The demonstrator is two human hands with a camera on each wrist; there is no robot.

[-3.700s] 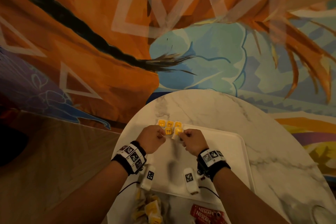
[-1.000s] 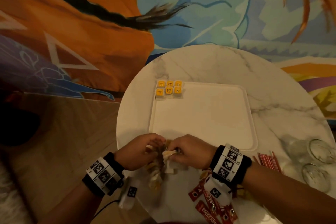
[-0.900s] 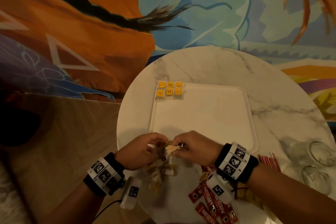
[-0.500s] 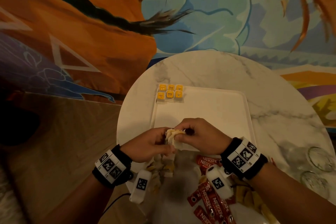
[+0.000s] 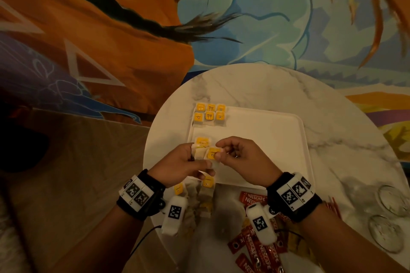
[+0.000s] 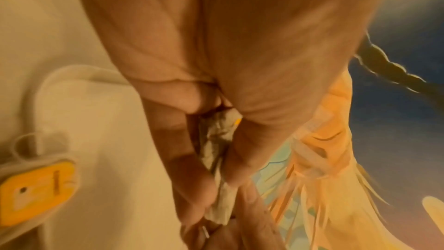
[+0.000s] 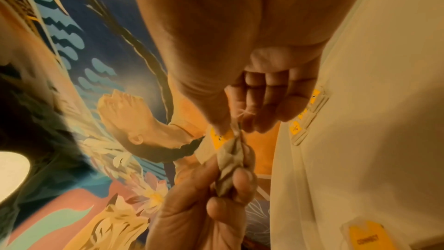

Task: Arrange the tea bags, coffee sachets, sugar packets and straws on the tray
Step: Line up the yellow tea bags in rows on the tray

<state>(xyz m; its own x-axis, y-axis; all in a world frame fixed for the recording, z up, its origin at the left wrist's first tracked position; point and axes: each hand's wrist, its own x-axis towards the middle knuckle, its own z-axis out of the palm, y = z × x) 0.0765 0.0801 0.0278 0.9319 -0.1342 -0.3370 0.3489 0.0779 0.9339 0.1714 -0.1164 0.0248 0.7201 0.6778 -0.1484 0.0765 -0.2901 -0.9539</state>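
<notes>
Above the near-left part of the white tray (image 5: 266, 139), my left hand (image 5: 184, 164) grips a bunch of tea bags (image 5: 199, 153) with yellow tags. My right hand (image 5: 224, 150) pinches the top of one bag in that bunch (image 7: 236, 130), while the left hand's fingers (image 7: 223, 191) curl round the crumpled bags (image 6: 216, 149). Six tea bags (image 5: 209, 113) lie in two rows in the tray's far-left corner. More loose tea bags (image 5: 200, 193) lie on the table below my left hand. Red Nescafe sachets (image 5: 255, 248) are scattered near my right wrist, and red straws (image 5: 332, 206) lie beyond it.
The tray sits on a round marble table (image 5: 266, 86) against a painted wall. Two clear glasses (image 5: 390, 200) stand at the table's right edge. A single tea bag (image 6: 36, 193) lies beside the tray's rim (image 6: 72, 75).
Both hands have lifted a bunch of tea bags from the pile at the table's near edge and carried it forward over the tray's near-left part. The right hand now pinches one bag's top.
</notes>
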